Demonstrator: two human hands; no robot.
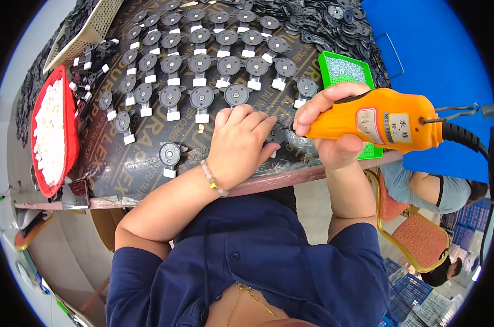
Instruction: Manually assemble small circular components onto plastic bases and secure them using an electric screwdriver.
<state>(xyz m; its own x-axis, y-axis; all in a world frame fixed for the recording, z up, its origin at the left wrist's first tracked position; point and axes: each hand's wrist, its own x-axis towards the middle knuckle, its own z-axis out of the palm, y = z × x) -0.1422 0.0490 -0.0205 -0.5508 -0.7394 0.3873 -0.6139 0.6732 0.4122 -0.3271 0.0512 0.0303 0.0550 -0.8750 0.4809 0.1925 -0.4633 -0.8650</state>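
Note:
My right hand [337, 111] is wrapped round an orange electric screwdriver [383, 121], whose black cable runs off to the right. The tool's tip is held low over the table, close to a black round plastic part [278, 135]. Beside that part lies my left hand [239, 143], a bead bracelet at its wrist. Its thumb and index finger close on the part's left side and partly cover it. Just beyond my left fingers sits another black disc-shaped part [236, 95], and one more with a white end piece [170, 156] lies left of my forearm.
Rows of similar black parts [201, 63] cover the dark tabletop. At left stand a red tray of white pieces [51, 131] and a beige basket [86, 35]. A green tray of small screws [345, 71] is at right. Black parts [334, 27] are heaped behind. A person [429, 188] sits nearby.

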